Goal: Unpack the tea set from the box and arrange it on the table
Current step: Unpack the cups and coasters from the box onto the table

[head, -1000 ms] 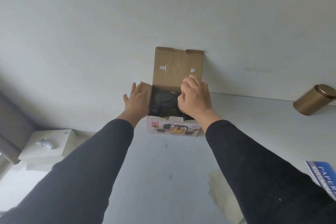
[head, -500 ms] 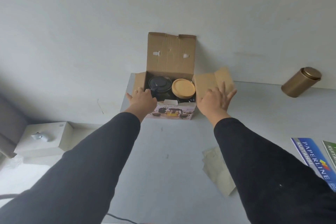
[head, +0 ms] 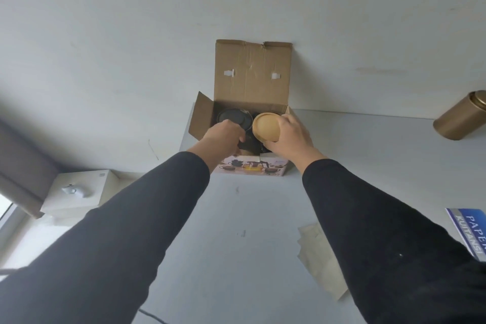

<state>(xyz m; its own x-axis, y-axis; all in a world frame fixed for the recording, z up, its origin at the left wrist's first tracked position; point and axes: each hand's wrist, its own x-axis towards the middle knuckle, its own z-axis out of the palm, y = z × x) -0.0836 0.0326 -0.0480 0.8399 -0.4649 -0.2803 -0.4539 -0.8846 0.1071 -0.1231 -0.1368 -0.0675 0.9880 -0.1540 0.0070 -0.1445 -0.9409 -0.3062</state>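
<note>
While two hands [head: 252, 134] reach, one box [head: 253, 81] gapes.

An open box [head: 252, 81] stands mid-frame at the table's [head: 368, 155] far edge, a canister [head: 460, 118] at right, a booklet [head: 470, 234] lower right.

You face pale off-white wall [head: 131, 34], faint scuffs and marks across it. Light grey table [head: 368, 155] butts against wall, surface lightly speckled. To your lower left: brown-grey curtain [head: 23, 166] hangs beside window [head: 8, 212] (daylight enters there, soft and even). White cabinet [head: 86, 197] stands just beside curtain, small white object on top, too blurred for you to identify.
</note>
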